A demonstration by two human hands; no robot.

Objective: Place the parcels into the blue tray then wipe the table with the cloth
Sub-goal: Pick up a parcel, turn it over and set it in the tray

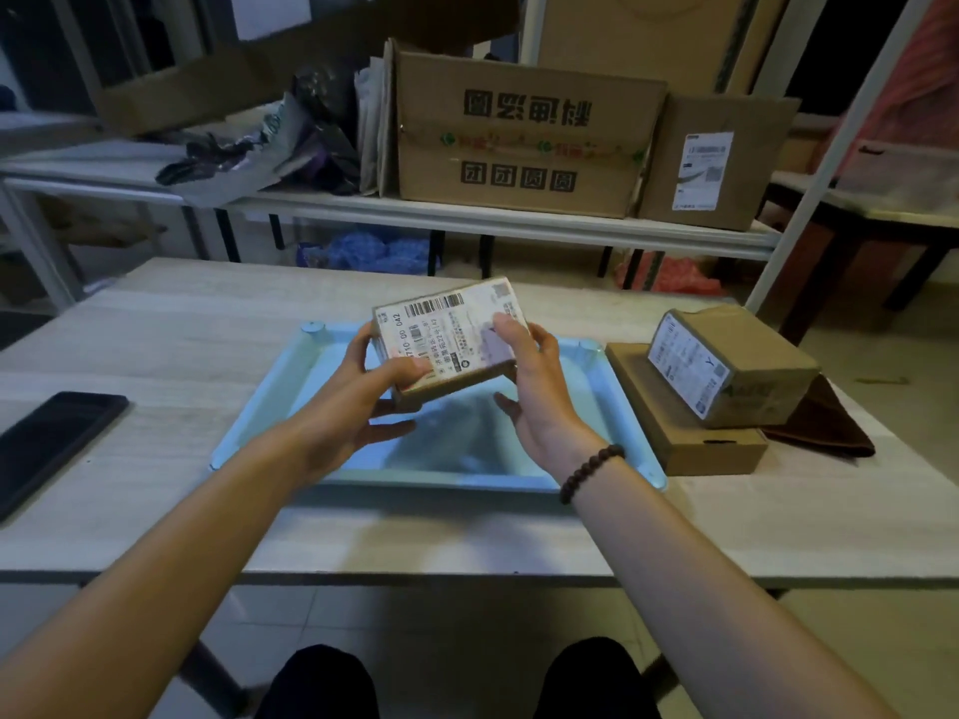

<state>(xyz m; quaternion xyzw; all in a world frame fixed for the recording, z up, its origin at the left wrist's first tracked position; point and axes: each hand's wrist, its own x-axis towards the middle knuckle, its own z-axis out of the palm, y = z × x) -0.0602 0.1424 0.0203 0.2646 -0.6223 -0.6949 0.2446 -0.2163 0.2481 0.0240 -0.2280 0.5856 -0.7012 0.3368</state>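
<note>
The left hand (358, 407) and the right hand (539, 391) both grasp a labelled parcel (446, 334), fingers (501, 329) curled round its two ends. They hold it tilted above the blue tray (249, 407), which lies on the desk (467, 531). Just right of the tray a small parcel (742, 365) sits on a flat parcel (674, 438). The brown cloth (825, 422) lies against them, seemingly tucked partly under the stack. A dark phone (52, 443) lies at the desk's left
</note>
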